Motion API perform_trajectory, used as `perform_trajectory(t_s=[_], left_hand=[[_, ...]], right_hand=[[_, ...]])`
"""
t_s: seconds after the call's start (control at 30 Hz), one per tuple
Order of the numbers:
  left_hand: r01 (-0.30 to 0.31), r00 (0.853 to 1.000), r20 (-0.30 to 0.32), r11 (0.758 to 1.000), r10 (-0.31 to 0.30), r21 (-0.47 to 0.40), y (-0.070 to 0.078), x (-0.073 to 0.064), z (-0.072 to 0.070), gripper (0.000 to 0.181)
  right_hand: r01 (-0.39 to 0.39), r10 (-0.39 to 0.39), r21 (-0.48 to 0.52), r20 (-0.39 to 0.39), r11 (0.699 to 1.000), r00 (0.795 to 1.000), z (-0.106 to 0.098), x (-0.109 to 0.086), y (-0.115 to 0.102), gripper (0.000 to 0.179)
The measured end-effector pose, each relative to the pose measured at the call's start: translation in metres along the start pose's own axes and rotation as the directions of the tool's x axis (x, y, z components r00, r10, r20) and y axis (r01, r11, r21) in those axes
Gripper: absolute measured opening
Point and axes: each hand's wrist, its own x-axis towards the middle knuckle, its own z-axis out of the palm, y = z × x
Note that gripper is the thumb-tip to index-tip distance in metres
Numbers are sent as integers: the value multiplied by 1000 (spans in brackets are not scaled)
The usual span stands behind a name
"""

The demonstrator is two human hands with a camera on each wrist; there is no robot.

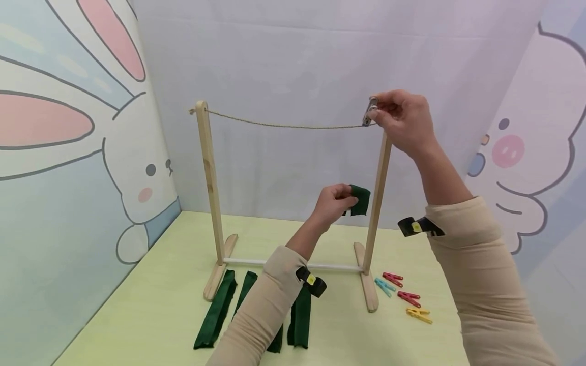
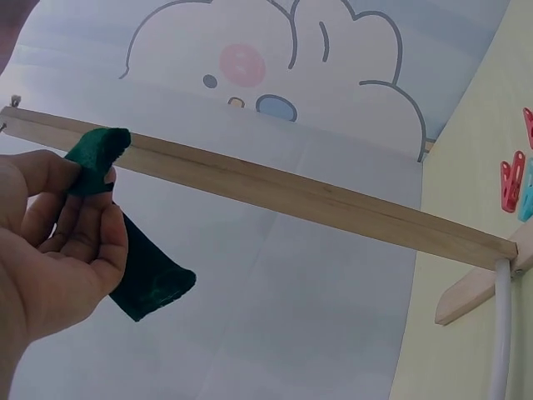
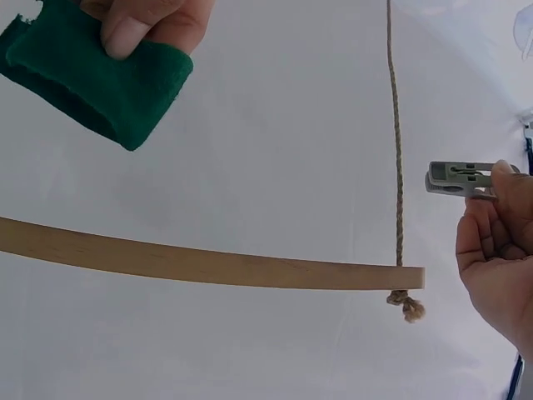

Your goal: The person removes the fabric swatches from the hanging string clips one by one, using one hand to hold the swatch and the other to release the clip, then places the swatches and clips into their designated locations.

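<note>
My left hand [image 1: 336, 207] pinches a folded piece of dark green cloth [image 1: 361, 200], held below the rope [image 1: 293, 126] and close to the right wooden post [image 1: 379, 203]. In the left wrist view the cloth [image 2: 154, 279] hangs down past my fingers. My right hand [image 1: 405, 122] is raised near the top of that post and pinches a grey clothespin [image 1: 370, 111] between thumb and fingers. In the right wrist view the clothespin [image 3: 460, 177] points toward the rope [image 3: 398, 167] with a gap between them.
Several dark green cloth strips [image 1: 218, 312] lie on the table in front of the rack. Red, yellow and blue clothespins, one a yellow clothespin [image 1: 418, 315], lie right of the rack's right foot [image 1: 366, 284]. A white crossbar [image 1: 336, 267] joins the posts low down.
</note>
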Motion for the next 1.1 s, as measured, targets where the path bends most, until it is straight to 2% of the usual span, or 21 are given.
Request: perform_trajectory(t_s=[0.2,0.23,0.4,0.53,0.73,0.97,1.1], left_hand=[[-15,1000,25,1000,15,3,-2,-15,-3,20],[-18,1000,24,1000,18,1,-7,-16,-5,19],[10,1000,26,1000,-10,0,-13,-29,-11,19],[44,998,38,999,-44,10,-19,-41,-14,17],[96,991,89,995,-98,29,-32,-60,-16,13],[106,988,104,992,-112,62,-43,-70,-19,14],[127,986,107,991,-131,38,-47,-74,-22,16]], right_hand=[[-46,42,87,44,995,998,-8,-15,2,27],[-49,45,96,45,994,998,-9,-18,3,27],[-57,52,139,41,989,998,-19,-34,8,31],[-55,48,132,55,990,997,-27,-48,14,35],[-44,35,115,80,992,996,-32,-72,26,36],[-43,40,65,53,997,998,-32,-98,44,33],[-51,47,72,54,996,997,-33,-111,53,32]])
